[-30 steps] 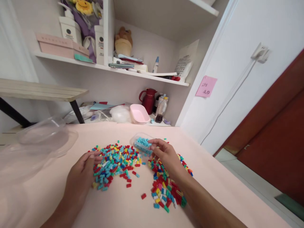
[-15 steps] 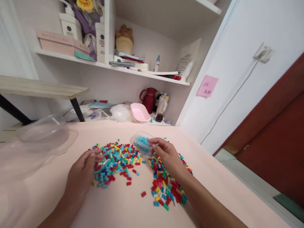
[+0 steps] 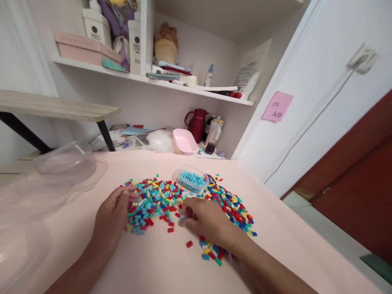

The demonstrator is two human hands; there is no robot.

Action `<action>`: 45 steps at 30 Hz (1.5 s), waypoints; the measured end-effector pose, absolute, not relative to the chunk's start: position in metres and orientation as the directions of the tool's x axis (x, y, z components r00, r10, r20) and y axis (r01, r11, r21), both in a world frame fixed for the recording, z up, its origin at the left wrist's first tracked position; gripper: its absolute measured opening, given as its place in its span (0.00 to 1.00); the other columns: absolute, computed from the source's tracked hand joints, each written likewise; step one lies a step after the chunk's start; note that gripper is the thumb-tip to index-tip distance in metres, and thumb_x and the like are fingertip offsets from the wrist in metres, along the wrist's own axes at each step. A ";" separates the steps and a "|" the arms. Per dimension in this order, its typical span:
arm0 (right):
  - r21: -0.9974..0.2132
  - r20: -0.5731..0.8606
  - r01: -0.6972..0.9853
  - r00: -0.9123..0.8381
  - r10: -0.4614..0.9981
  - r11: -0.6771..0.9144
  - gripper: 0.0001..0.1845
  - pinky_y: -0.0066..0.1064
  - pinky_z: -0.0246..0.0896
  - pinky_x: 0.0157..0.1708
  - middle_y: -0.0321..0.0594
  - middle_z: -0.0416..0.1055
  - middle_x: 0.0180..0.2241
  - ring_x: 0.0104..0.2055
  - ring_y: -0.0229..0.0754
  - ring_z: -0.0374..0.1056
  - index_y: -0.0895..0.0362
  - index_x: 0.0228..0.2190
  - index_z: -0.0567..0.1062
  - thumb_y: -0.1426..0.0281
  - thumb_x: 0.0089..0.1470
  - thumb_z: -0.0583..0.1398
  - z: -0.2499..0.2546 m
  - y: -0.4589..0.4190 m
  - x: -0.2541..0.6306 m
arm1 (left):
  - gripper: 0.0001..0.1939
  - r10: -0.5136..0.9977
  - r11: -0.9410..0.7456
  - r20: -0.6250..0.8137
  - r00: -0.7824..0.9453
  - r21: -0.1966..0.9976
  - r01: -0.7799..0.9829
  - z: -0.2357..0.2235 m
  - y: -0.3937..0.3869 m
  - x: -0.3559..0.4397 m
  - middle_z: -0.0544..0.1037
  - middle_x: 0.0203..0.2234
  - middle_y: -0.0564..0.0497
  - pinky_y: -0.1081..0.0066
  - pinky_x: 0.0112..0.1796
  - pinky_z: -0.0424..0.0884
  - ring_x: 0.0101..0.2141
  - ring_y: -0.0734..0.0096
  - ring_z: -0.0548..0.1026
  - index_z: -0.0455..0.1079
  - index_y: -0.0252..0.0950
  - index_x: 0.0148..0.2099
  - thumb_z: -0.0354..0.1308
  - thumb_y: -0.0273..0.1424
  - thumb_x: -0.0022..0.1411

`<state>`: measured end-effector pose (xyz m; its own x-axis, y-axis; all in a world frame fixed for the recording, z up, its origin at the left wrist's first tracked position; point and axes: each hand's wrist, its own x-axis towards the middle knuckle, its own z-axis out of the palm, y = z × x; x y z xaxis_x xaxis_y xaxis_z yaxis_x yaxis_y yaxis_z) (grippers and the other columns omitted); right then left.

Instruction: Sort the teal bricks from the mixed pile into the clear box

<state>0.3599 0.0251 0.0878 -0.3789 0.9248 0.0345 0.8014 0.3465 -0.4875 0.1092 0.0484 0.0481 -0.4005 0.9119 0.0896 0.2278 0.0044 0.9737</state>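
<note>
While our left hand (image 3: 114,210) and right hand (image 3: 211,220) curl partway, holds unclear, we should singly pinch rectangular light-blue plastic bricks (image 3: 154,202) at eleven o'clock.

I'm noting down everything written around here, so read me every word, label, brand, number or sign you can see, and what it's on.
"250": appears handwritten on the pink sticky note; the line below it is unclear.
Pump bottle and tall white bottle: labels too small to read.
Pink box: faint print, unreadable.
White bag: print too blurred.
White pack: lettering too small.
</note>
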 end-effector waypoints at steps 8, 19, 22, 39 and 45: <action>-0.482 0.075 0.777 -0.424 0.902 0.405 0.04 0.27 0.50 0.29 0.34 0.73 0.31 0.31 0.37 0.65 0.54 0.25 0.73 0.73 0.48 0.63 0.083 0.027 0.359 | 0.16 0.906 0.007 0.082 -0.416 0.978 0.209 0.050 0.047 0.111 0.81 0.33 0.52 0.65 0.36 0.74 0.37 0.61 0.79 0.74 0.43 0.39 0.53 0.44 0.55; -0.959 0.266 0.140 0.129 0.955 0.248 0.17 0.29 0.58 0.22 0.33 0.69 0.24 0.20 0.36 0.64 0.55 0.29 0.69 0.55 0.50 0.64 0.099 0.052 0.386 | 0.17 0.910 0.031 0.064 -0.409 0.975 0.220 0.057 0.046 0.112 0.81 0.31 0.50 0.66 0.31 0.73 0.37 0.58 0.79 0.74 0.43 0.38 0.52 0.45 0.53; -0.970 0.234 0.101 0.148 0.961 0.221 0.19 0.30 0.60 0.22 0.36 0.73 0.31 0.21 0.37 0.67 0.55 0.34 0.70 0.55 0.48 0.66 0.093 0.060 0.390 | 0.16 0.909 0.006 0.089 -0.407 0.974 0.228 0.053 0.047 0.110 0.80 0.30 0.51 0.65 0.35 0.74 0.36 0.59 0.79 0.74 0.43 0.38 0.52 0.45 0.53; -0.854 0.294 0.384 -0.202 0.934 0.351 0.11 0.31 0.63 0.33 0.38 0.73 0.32 0.33 0.40 0.70 0.54 0.38 0.77 0.67 0.60 0.55 0.082 0.042 0.370 | 0.19 0.909 -0.042 0.130 -0.396 0.974 0.222 0.051 0.047 0.112 0.81 0.31 0.49 0.64 0.36 0.74 0.34 0.62 0.78 0.74 0.39 0.39 0.52 0.46 0.55; -0.610 0.280 0.527 -0.556 0.783 0.592 0.17 0.34 0.64 0.46 0.42 0.70 0.42 0.43 0.42 0.69 0.50 0.45 0.78 0.75 0.59 0.55 0.073 0.026 0.354 | 0.19 0.904 -0.048 0.130 -0.406 0.977 0.207 0.053 0.044 0.113 0.80 0.31 0.48 0.64 0.38 0.73 0.35 0.62 0.78 0.74 0.38 0.38 0.51 0.46 0.56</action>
<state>0.3536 0.0262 0.0734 -0.5558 0.7827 0.2799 0.5269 0.5922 -0.6097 0.1128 0.0441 0.0528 -0.4064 0.9044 0.1303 0.2066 -0.0480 0.9772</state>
